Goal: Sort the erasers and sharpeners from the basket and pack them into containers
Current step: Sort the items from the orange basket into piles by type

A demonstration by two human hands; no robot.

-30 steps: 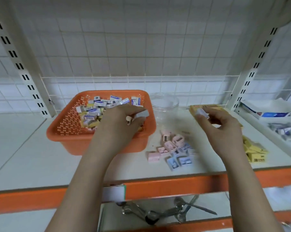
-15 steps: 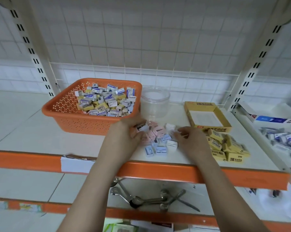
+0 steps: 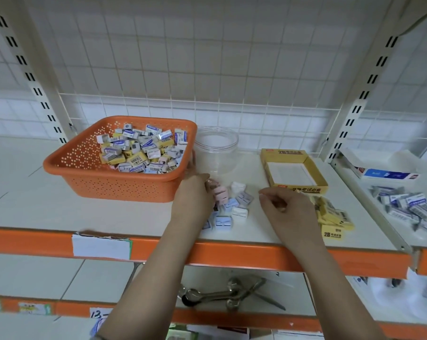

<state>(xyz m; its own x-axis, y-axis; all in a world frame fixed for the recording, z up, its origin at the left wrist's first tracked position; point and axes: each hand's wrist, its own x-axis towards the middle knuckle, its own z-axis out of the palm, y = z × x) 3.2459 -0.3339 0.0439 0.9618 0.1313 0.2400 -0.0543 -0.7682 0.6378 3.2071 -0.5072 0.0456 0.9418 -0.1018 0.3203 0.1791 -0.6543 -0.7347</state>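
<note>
The orange basket (image 3: 114, 182) sits toward the shelf's left back, still heaped with erasers, and just right of it my left hand (image 3: 195, 200) curls onto the pastel sharpeners (image 3: 232, 207) near the front edge, seemingly pinching a pink one, though my knuckles hide the grip. My right hand (image 3: 288, 212) hovers loosely curled and empty beside the yellow erasers (image 3: 332, 217). Sweeping either pile carelessly could knock pieces over the front edge.

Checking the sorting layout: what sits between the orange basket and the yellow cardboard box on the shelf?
In the head view, a clear plastic jar stands between the orange basket and the yellow cardboard box, at the back; nearer the front lies a heap of pastel sharpeners.
</note>
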